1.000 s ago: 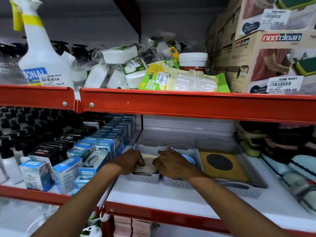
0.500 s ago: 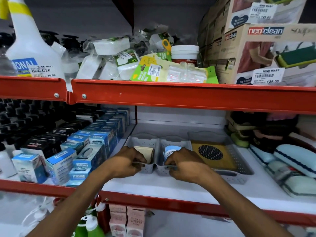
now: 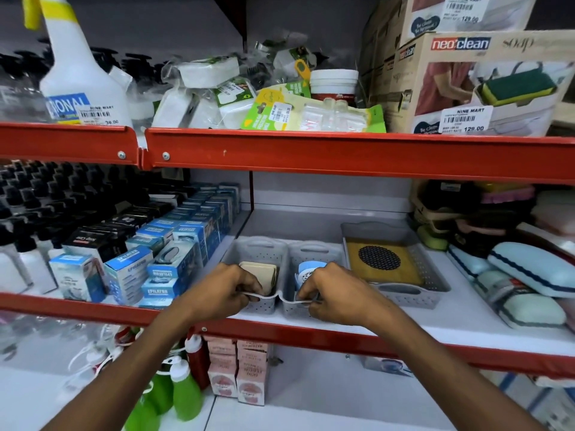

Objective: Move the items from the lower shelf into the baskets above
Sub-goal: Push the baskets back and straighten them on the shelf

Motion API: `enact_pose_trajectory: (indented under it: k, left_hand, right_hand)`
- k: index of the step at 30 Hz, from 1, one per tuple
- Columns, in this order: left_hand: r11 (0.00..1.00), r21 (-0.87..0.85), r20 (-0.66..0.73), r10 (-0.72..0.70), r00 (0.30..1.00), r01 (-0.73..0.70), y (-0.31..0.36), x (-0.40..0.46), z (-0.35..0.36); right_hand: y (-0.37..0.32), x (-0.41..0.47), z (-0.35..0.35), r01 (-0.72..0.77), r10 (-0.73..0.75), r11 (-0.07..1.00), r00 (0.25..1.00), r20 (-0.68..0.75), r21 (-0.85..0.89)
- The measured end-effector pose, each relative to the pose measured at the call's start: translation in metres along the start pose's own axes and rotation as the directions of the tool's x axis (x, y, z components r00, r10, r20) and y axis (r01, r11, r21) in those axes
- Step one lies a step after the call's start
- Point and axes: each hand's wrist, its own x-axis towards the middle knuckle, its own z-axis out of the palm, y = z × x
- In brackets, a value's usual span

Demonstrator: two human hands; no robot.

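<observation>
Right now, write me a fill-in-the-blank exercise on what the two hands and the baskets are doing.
1. The left hand grips the front rim of the basket holding a ____ coloured item.
2. The right hand grips the small basket that holds a ____ item.
3. The two small baskets stand ____ the wide tray, viewed from the camera.
4. The yellow item in the wide tray has a round ____ mesh patch.

Missing words: beige; blue; left of; black

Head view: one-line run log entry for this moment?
left hand: gripping front rim, left basket, beige item inside | right hand: gripping front rim, right basket, blue item inside | baskets side by side
</observation>
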Motion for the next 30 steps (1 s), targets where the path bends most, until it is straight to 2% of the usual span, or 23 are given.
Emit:
enact_pose_trajectory:
  k: [5, 15, 18, 20, 22, 25, 27, 30]
  left_hand:
    - [0.999, 0.032, 0.019, -0.013, 1.0, 0.012, 0.01, -0.011, -0.002]
    - [0.999, 0.015, 0.041, -0.049, 0.998, 0.048, 0.013, -0.019, -0.002]
    - [0.998, 0.019, 0.032, -0.054, 0.998, 0.054, 0.015, -0.016, -0.004]
    - [0.998, 0.017, 0.037, -0.068, 0.997, 0.067, 0.015, -0.018, -0.005]
    - [0.998, 0.001, 0.043, -0.063, 0.997, 0.063, 0.014, -0.017, -0.006]
    - [0.998, 0.021, 0.051, -0.053, 0.997, 0.052, 0.02, -0.013, -0.004]
    - [0.998, 0.035, 0.068, -0.052, 0.996, 0.05, 0.023, -0.01, -0.001]
    - [0.998, 0.057, 0.081, -0.045, 0.996, 0.04, 0.027, -0.007, 0.002]
  right_hand:
    - [-0.008, -0.012, -0.006, 0.029, -0.033, 0.998, 0.998, 0.055, 0.062]
    - [-0.007, -0.023, -0.002, 0.037, -0.043, 0.995, 0.997, 0.059, 0.09]
    - [0.007, -0.033, -0.002, -0.044, 0.053, 0.988, 0.997, -0.057, 0.146]
    - [0.02, -0.037, -0.003, -0.141, 0.177, 0.97, 0.968, -0.177, 0.2]
    - [0.038, -0.04, -0.007, -0.279, 0.304, 0.952, 0.918, -0.253, 0.128]
    - [0.06, -0.046, -0.009, -0.438, 0.416, 0.89, 0.893, -0.17, -0.124]
    - [0.066, -0.048, -0.005, -0.443, 0.43, 0.88, 0.896, -0.107, -0.171]
    - [0.069, -0.047, -0.005, -0.43, 0.417, 0.888, 0.902, -0.106, -0.161]
